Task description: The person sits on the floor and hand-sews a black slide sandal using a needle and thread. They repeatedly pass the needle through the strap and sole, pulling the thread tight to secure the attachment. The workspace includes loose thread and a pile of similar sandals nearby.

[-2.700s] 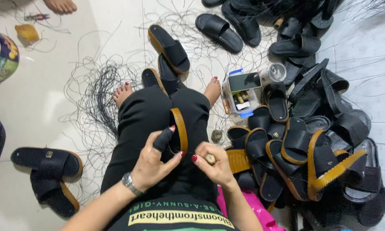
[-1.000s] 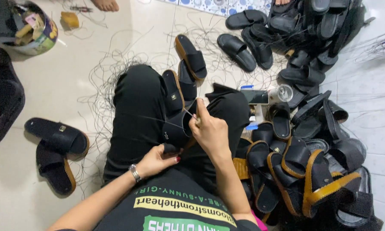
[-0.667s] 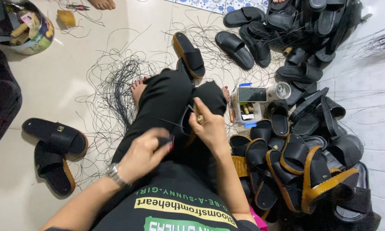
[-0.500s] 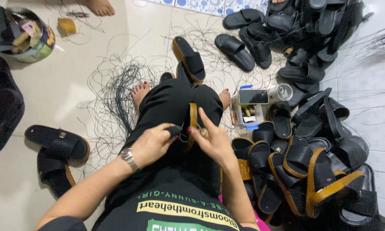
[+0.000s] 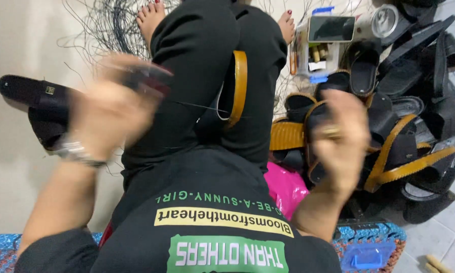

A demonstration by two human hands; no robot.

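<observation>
A black slide sandal with a tan leather-like edge band (image 5: 237,88) lies across the person's lap, on the black trousers, tan rim tilted up and running toward twelve o'clock. A thin dark thread (image 5: 197,105) runs from the sandal toward nine o'clock, taut, up to the left hand (image 5: 108,103).

That left hand is raised at ten o'clock from the sandal, blurred by motion; it seems to be closed around a small dark tool with a reddish part (image 5: 146,81), though the exact grip cannot be told. A metal wristwatch (image 5: 76,151) sits on the wrist. The right hand (image 5: 341,139) is lifted at four o'clock from the sandal, also blurred, fingers loosely curled; whether it pinches anything cannot be told. Neither hand touches the sandal.

Judging from the taut line, the stitch is being drawn tight. To do it well, the pull should stay in line with the seam, steady rather than jerked, with the sandal braced against the thigh so it does not slide.

At one to three o'clock lies a heap of black and tan sandals (image 5: 404,131), with a small box holding a phone (image 5: 331,30) above it. A tangle of loose black threads (image 5: 111,25) lies on the floor at eleven o'clock, and a pair of black sandals (image 5: 40,101) at nine.
</observation>
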